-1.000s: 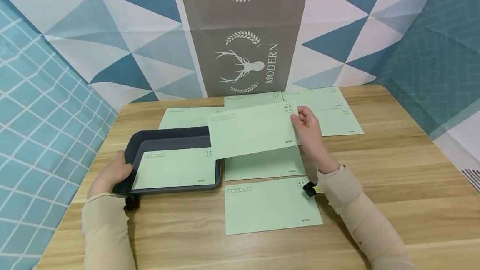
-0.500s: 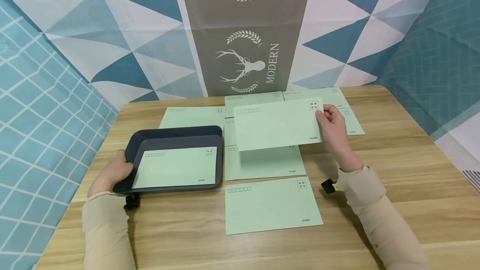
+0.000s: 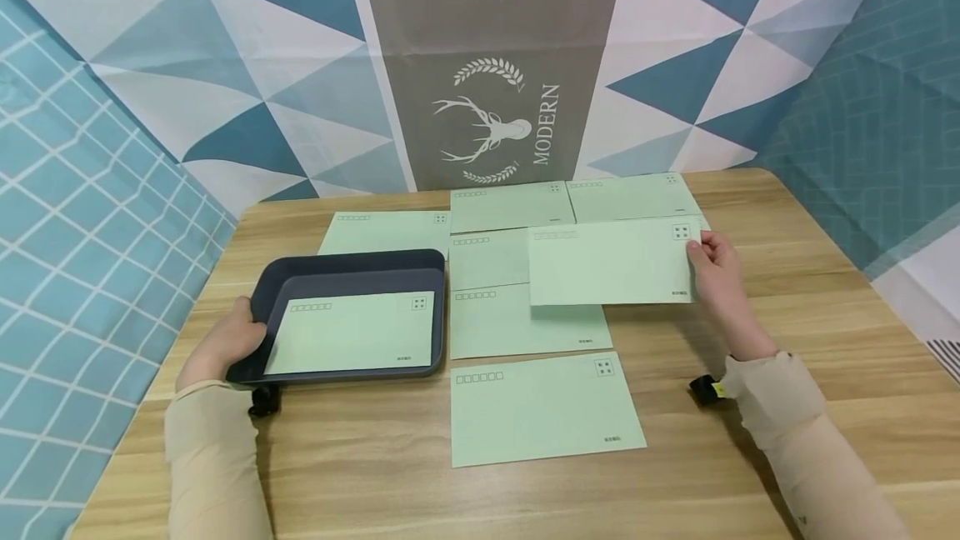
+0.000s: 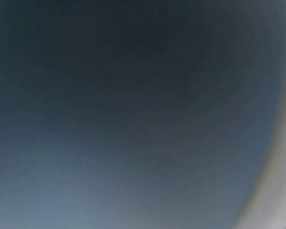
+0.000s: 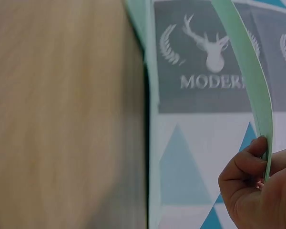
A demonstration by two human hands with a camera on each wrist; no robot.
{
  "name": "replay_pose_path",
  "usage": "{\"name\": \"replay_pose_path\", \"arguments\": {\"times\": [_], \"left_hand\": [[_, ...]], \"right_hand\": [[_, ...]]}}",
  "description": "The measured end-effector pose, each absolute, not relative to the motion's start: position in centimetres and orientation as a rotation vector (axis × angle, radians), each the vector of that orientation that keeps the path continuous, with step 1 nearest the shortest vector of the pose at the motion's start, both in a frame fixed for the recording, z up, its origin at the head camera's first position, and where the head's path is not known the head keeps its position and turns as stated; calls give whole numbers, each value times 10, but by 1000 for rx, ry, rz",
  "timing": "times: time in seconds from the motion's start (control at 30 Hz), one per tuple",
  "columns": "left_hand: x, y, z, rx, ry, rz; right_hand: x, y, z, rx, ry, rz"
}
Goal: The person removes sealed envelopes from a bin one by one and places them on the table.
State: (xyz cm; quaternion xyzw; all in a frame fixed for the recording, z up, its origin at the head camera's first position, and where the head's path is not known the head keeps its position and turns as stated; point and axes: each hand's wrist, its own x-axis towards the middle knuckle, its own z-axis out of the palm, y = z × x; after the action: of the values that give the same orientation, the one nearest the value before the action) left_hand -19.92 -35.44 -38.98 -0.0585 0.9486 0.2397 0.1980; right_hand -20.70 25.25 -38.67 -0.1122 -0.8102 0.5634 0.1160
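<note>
My left hand [image 3: 225,343] grips the left side of a dark grey tray [image 3: 348,262], thumb over its rim. A pale green envelope [image 3: 351,333] lies flat inside that tray. In my right hand [image 3: 722,286] another green envelope [image 3: 611,265] is pinched by its right edge, raised above the envelopes on the table. The right wrist view shows this held envelope [image 5: 250,71] edge-on, slightly bowed, between thumb and fingers [image 5: 243,164]. Dark blur from the tray [image 4: 133,119] fills the left wrist view.
Several green envelopes lie on the wooden table [image 3: 525,498]: a near one [image 3: 543,411], a middle one [image 3: 517,327] partly covered by the held envelope, a left one [image 3: 382,233] behind the tray, and a back-right one [image 3: 630,197]. A patterned cloth [image 3: 487,48] hangs behind.
My right hand has carried the held envelope to the right, away from over the tray, and levelled it somewhat. The left hand and tray have stayed in place.
</note>
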Motion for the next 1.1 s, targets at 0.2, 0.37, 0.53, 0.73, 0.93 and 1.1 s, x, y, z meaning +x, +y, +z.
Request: {"name": "replay_pose_path", "arguments": {"times": [0.2,0.37,0.53,0.73,0.93,1.1], "left_hand": [[-198,-354,-387,-170,2655,678],[-198,-353,-385,-165,2652,676],[-198,-354,-385,-164,2651,679],[-198,-354,-388,-189,2650,665],[-199,-355,-389,-174,2664,662],[-198,-355,-389,-166,2660,673]], "right_hand": [[-200,277,-390,-339,-2488,1559],[-196,294,-390,-383,-2542,1474],[-192,308,-393,-367,-2621,1398],[-187,329,-398,-312,-2765,1275],[-183,343,-399,-310,-2853,1217],[-182,349,-398,-324,-2914,1135]]}}
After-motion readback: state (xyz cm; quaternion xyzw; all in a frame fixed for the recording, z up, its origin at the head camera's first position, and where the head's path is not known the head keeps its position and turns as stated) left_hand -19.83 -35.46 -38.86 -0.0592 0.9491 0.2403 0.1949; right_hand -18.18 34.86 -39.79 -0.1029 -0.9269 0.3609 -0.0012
